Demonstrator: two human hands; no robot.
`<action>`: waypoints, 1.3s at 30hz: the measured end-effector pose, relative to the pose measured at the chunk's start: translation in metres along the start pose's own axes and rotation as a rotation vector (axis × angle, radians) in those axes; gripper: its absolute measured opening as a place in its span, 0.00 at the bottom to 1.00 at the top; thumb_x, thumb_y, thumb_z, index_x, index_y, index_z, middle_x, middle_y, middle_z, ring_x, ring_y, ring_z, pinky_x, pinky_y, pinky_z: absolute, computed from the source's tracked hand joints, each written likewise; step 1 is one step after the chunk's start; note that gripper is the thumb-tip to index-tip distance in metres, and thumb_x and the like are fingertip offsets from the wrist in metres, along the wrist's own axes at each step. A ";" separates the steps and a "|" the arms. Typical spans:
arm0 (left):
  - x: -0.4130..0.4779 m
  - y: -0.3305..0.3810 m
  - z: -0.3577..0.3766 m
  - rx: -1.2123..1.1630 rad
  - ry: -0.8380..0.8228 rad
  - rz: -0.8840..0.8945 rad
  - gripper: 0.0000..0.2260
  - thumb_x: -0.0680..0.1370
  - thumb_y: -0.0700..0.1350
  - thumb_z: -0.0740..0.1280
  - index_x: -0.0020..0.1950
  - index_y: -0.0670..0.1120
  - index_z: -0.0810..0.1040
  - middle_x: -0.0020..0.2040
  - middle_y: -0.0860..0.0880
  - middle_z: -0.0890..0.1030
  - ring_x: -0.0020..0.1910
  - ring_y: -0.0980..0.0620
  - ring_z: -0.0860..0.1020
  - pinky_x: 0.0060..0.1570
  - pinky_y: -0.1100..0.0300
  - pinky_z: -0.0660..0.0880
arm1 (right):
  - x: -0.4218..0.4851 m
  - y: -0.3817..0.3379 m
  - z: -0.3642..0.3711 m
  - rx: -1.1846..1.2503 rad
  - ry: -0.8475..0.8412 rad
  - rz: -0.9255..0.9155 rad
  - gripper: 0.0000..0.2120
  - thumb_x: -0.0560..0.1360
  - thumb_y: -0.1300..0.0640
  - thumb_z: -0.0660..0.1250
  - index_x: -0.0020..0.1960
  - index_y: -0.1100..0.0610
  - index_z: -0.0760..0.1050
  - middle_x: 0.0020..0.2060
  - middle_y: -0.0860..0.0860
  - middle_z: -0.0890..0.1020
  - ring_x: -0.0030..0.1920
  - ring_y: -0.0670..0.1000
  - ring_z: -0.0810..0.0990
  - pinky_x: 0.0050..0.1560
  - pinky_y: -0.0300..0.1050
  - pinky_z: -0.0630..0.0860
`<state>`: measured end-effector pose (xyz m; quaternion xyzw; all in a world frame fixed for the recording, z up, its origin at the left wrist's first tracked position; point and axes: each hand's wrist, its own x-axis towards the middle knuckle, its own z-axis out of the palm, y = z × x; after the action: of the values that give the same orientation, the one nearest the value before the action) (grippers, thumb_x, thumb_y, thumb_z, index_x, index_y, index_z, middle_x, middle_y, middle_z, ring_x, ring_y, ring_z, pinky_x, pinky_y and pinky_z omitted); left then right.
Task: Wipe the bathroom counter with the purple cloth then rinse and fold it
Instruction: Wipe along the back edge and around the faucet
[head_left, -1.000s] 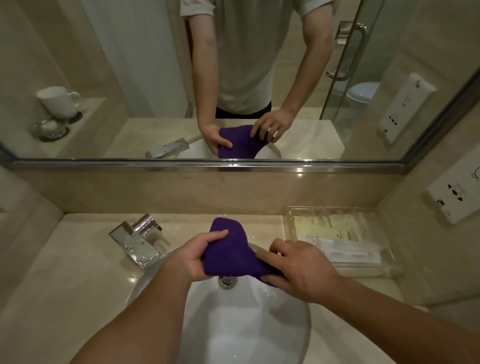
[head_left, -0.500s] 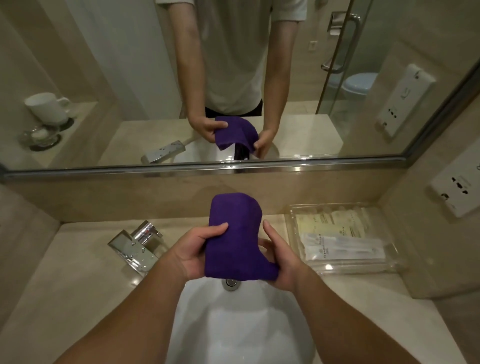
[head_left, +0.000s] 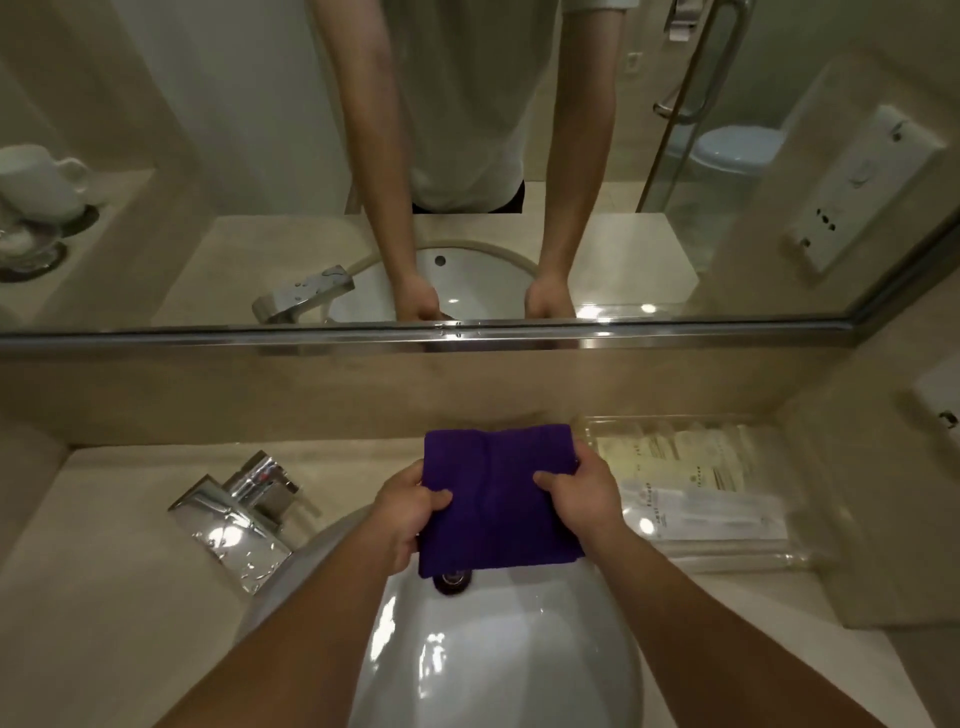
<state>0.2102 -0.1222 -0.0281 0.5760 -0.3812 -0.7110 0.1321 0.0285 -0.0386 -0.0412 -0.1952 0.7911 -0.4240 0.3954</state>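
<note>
The purple cloth (head_left: 493, 499) is spread as a flat folded rectangle above the back of the white sink (head_left: 498, 665). My left hand (head_left: 410, 512) pinches its left edge with the thumb on top. My right hand (head_left: 584, 493) pinches its right edge the same way. The cloth hides most of the sink drain (head_left: 453, 581). The beige counter (head_left: 104, 545) runs to both sides of the basin.
A chrome faucet (head_left: 236, 512) stands left of the basin. A clear tray of packaged toiletries (head_left: 717, 493) sits on the counter at the right. The mirror (head_left: 467, 156) lines the back wall; a wall socket (head_left: 943, 410) is at the far right.
The cloth went from a bunched, upright wad to a flat rectangle stretched between both hands. My hands moved apart to its two side edges.
</note>
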 end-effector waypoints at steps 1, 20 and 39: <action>0.006 0.001 0.004 -0.015 0.000 0.032 0.21 0.78 0.30 0.62 0.57 0.57 0.78 0.51 0.51 0.84 0.48 0.49 0.82 0.37 0.56 0.78 | 0.004 -0.001 0.000 -0.081 0.044 -0.068 0.18 0.75 0.62 0.70 0.62 0.49 0.75 0.50 0.44 0.81 0.51 0.49 0.80 0.52 0.45 0.76; 0.061 -0.066 0.033 1.274 0.292 1.299 0.21 0.77 0.42 0.60 0.71 0.44 0.71 0.69 0.43 0.73 0.71 0.45 0.68 0.74 0.45 0.60 | 0.018 0.068 0.053 -1.017 0.261 -0.382 0.31 0.83 0.46 0.43 0.72 0.66 0.69 0.71 0.65 0.71 0.71 0.64 0.71 0.72 0.56 0.68; 0.095 -0.067 0.029 1.557 0.174 1.004 0.25 0.81 0.56 0.53 0.75 0.46 0.68 0.75 0.45 0.68 0.75 0.45 0.65 0.71 0.43 0.58 | 0.034 0.065 0.061 -1.070 0.277 -0.431 0.29 0.76 0.54 0.52 0.71 0.70 0.67 0.70 0.67 0.71 0.69 0.65 0.73 0.67 0.60 0.71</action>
<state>0.1715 -0.1255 -0.1416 0.3212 -0.9441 -0.0689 0.0285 0.0578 -0.0552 -0.1305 -0.4665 0.8817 -0.0583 0.0403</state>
